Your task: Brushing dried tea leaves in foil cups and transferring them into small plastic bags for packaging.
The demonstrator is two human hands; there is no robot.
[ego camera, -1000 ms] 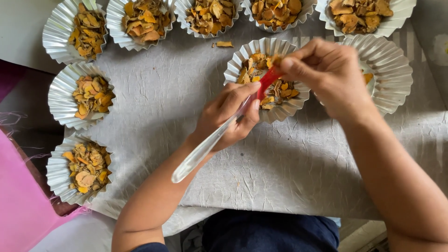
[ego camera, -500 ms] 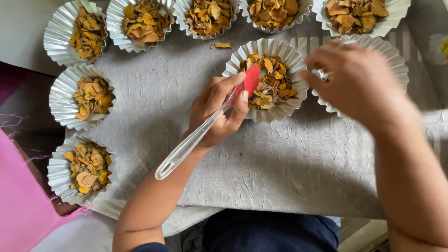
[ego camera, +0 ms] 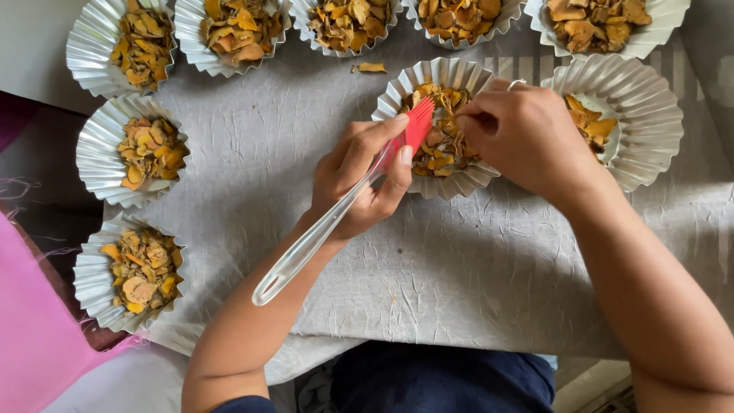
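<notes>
My left hand (ego camera: 359, 180) grips a brush (ego camera: 336, 210) with a clear handle and a red silicone head, the head resting at the left rim of a fluted silver foil cup (ego camera: 424, 180) filled with dried orange-brown slices (ego camera: 442, 145). My right hand (ego camera: 524, 138) is over that same cup, fingertips pinched among the slices; whether it holds a piece is hidden. Partly behind my right hand lies a second foil cup (ego camera: 646, 122) with only a few slices.
Several more filled foil cups (ego camera: 138, 153) line the top and left of a wrinkled grey cloth (ego camera: 459, 268). One loose slice (ego camera: 372, 67) lies on the cloth above the centre. Pink fabric (ego camera: 30, 336) sits at lower left.
My right hand went right toward the near-empty cup, then came back over the centre cup. The brush head moved to that cup's left rim, and my left hand shifted slightly left.
</notes>
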